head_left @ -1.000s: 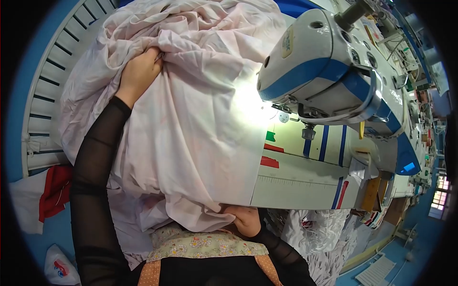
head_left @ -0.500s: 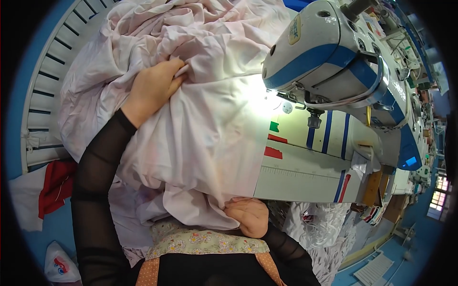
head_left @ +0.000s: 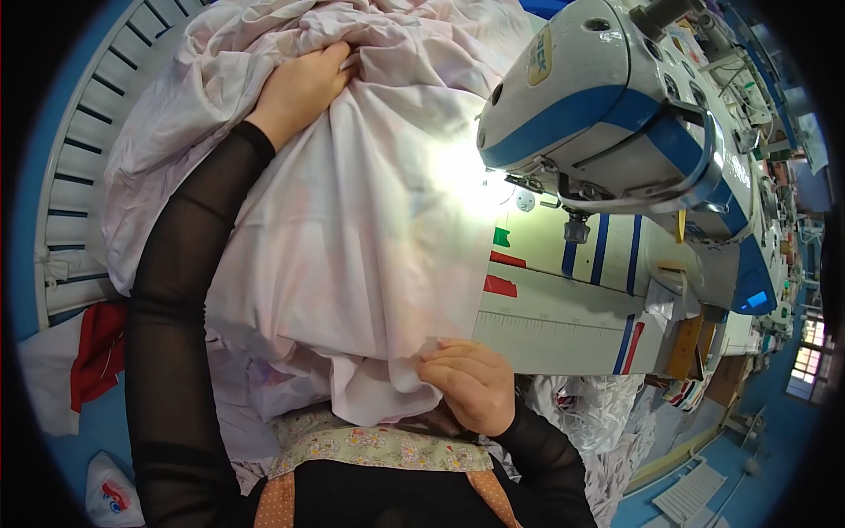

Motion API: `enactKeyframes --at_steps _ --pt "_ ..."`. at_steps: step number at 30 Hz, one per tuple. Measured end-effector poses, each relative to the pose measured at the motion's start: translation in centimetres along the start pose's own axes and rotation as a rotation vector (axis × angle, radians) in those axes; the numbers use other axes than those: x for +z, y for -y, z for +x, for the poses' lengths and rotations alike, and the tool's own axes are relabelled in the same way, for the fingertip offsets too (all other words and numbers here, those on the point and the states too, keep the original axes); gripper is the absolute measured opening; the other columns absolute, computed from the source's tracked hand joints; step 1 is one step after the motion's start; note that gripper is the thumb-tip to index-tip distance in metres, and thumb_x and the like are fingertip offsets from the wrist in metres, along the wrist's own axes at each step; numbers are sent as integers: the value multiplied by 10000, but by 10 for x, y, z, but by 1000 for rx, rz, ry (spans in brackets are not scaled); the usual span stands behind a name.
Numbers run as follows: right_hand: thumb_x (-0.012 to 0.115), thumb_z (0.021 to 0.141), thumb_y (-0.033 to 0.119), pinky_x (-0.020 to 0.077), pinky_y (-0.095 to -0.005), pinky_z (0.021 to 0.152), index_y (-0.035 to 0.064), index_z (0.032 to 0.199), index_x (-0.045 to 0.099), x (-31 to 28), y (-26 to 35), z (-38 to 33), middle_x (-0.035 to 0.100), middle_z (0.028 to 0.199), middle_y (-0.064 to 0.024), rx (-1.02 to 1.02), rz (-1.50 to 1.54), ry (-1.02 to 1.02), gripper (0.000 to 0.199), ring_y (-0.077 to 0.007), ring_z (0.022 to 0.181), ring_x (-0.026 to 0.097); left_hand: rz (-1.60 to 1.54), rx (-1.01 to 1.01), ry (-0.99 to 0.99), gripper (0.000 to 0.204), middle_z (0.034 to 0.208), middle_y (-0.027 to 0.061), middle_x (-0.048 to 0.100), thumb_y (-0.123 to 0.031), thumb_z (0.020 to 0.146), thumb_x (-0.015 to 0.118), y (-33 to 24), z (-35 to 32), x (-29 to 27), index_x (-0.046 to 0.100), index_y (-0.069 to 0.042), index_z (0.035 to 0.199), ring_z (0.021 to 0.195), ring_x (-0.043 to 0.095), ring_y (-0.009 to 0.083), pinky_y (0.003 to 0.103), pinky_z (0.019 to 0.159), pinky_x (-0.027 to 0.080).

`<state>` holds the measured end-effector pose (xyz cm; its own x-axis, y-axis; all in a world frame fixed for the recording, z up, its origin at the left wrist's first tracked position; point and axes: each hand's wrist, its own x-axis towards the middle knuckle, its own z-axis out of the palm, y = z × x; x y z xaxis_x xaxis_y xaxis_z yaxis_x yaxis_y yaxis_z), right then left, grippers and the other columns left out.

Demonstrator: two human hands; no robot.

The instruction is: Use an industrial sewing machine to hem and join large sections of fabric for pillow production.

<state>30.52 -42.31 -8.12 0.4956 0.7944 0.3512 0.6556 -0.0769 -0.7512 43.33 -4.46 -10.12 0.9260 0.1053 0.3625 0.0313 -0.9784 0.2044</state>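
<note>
A large pale pink fabric [head_left: 352, 229] lies heaped and rumpled over the table and spills down toward my lap. My left hand [head_left: 304, 88] is closed on a fold of it at the far side, my arm stretched out. Near the front edge of the table, my right hand [head_left: 471, 383] pinches the fabric's right edge between thumb and fingers. A white and blue sewing machine [head_left: 572, 106] stands on the right; its bright lamp lights the fabric's edge beside the needle area, where glare hides detail.
The machine bed [head_left: 563, 339] carries a printed ruler, blue stripes and red tape. A white slatted rack [head_left: 75, 189] borders the left side. Bundled white material [head_left: 576, 405] hangs below the bed. A red and white cloth [head_left: 97, 352] and a plastic bag [head_left: 113, 493] lie at lower left.
My left hand has moved farther away, drawing the fabric smoother and straighter. My right hand has risen slightly and shifted right, its fingers now pinching the edge.
</note>
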Motion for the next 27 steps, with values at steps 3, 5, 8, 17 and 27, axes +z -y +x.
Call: enactKeyframes --at_steps 3,5,8,17,27 --pt "673 682 -31 546 -401 840 46 915 668 -5 -4 11 692 878 -76 10 -15 14 246 -237 856 680 71 45 -75 238 854 173 677 -305 935 524 11 16 9 557 -79 1002 766 653 369 488 648 519" --pt "671 679 -34 546 -399 840 51 915 668 -9 -8 17 692 879 -75 13 -16 27 251 -239 851 679 87 43 -79 241 862 174 679 -305 935 524 15 27 13 559 -79 1012 774 656 368 490 655 519" --pt "665 672 -42 547 -396 838 59 910 668 -14 -15 27 692 876 -74 15 -27 49 258 -243 841 677 88 47 -87 245 887 179 682 -310 938 516 22 40 19 571 -80 1001 799 656 371 504 669 518" --pt "617 715 -6 474 -387 704 59 880 627 -30 -42 56 622 825 -118 152 -142 55 178 -338 790 606 -46 98 -206 241 924 219 661 -221 865 592 70 62 18 639 -24 996 872 642 369 432 770 506" --pt "535 934 42 452 -215 684 -20 984 624 -37 -58 50 606 775 -12 321 -73 -53 119 -78 727 568 -564 43 -115 332 965 92 679 -134 811 678 -54 -191 -126 618 -51 1127 890 638 213 312 794 488"
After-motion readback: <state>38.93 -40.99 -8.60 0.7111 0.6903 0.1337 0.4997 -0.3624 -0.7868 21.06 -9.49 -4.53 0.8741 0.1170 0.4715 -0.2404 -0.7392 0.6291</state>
